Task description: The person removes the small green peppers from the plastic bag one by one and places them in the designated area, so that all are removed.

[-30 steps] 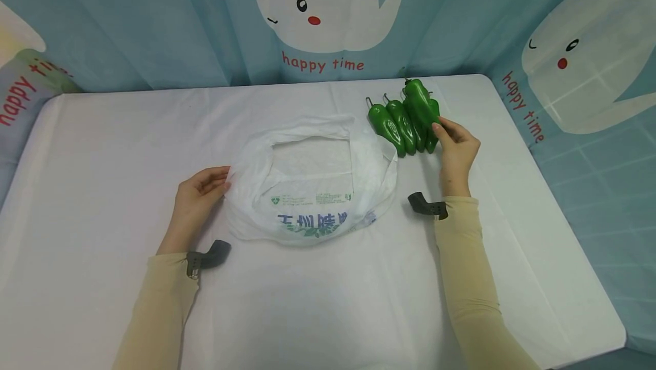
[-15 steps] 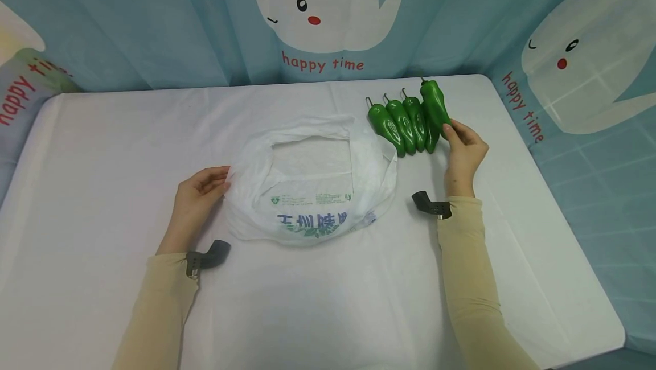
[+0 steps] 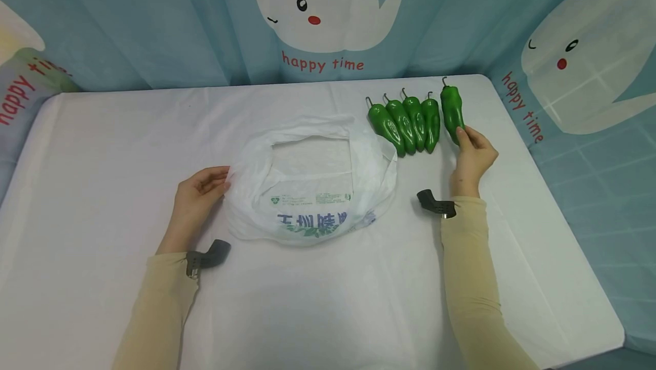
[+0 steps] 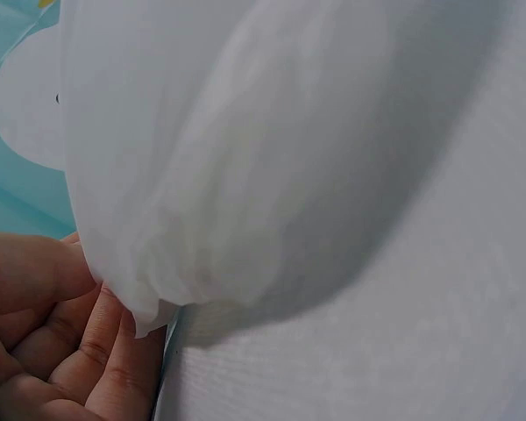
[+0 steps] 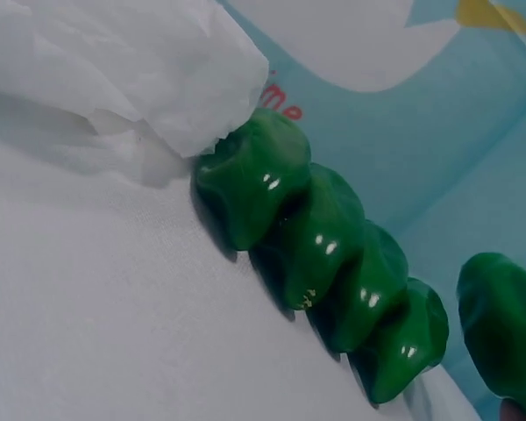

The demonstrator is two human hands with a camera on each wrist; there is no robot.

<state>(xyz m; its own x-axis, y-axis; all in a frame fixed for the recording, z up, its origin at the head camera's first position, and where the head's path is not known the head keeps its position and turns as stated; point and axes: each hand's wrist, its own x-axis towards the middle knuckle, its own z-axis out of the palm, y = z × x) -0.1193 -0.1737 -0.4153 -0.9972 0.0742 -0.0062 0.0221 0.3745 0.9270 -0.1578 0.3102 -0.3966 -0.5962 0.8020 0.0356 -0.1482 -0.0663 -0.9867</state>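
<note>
My left hand (image 3: 199,196) pinches the left edge of a white plastic bag (image 3: 376,188), its mouth spread open; the left wrist view shows thumb and fingers on the thin film (image 4: 158,254). My right hand (image 3: 472,156) holds a green pepper (image 3: 452,107) by its lower end, stem pointing away, just right of a row of several more green peppers (image 3: 431,122). In the right wrist view the held pepper (image 5: 500,329) is apart from the row (image 5: 329,237), and only fingertips show at the frame's edge. The row's leftmost pepper touches or nearly touches the bag.
A white cloth covers the table (image 3: 328,313). Along its back edge hangs a blue curtain (image 3: 179,23) printed with white whales and red lettering. Dark wrist cameras (image 3: 212,254) are strapped to both forearms.
My right hand has carried its pepper rightward, from over the row's right end to beside it, uncovering the peppers underneath. The left hand and bag have stayed still.
</note>
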